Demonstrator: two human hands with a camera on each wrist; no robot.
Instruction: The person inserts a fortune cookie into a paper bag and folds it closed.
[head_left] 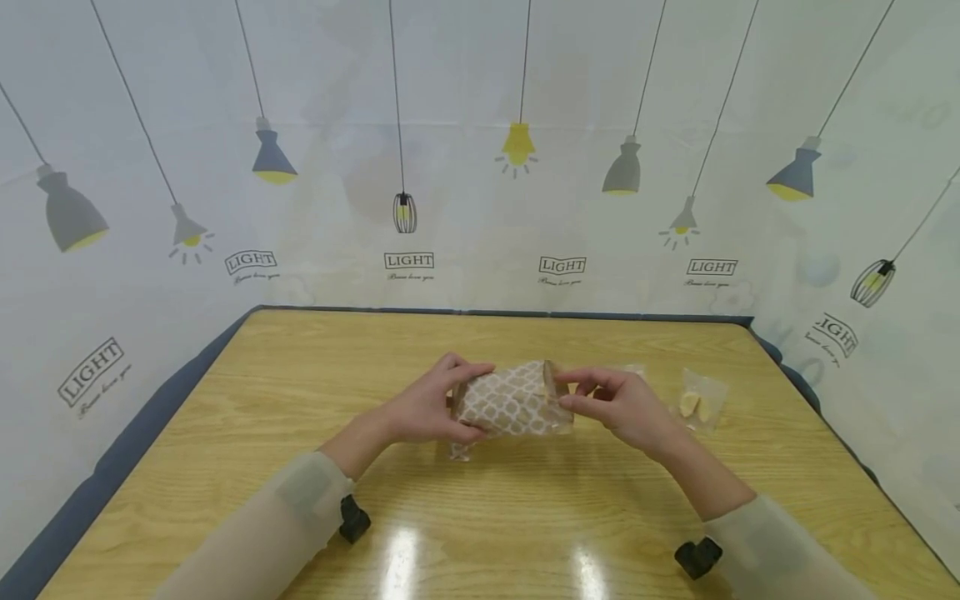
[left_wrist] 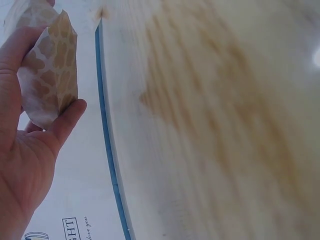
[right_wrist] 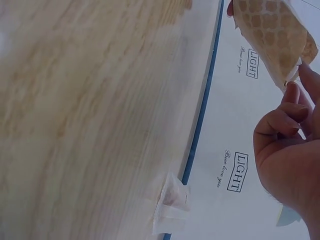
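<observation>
A brown paper bag with a white lattice pattern (head_left: 513,400) is held on its side above the table. My left hand (head_left: 431,404) grips its left end, thumb on the near side and fingers on the far side. In the left wrist view that hand (left_wrist: 25,165) wraps the folded end of the bag (left_wrist: 52,70). My right hand (head_left: 626,408) pinches the edge of the bag's right end, which gapes a little. The right wrist view shows the thumb and index fingertips of this hand (right_wrist: 290,150) at the rim of the bag (right_wrist: 270,35). The bag's contents are hidden.
A clear packet with yellowish pieces (head_left: 697,404) lies on the wooden table (head_left: 337,350), right of my right hand. Another clear wrapper (head_left: 636,368) shows partly behind that hand. A scrap of clear plastic (head_left: 460,452) shows below the bag's left end. A lamp-printed curtain (head_left: 465,167) surrounds the table.
</observation>
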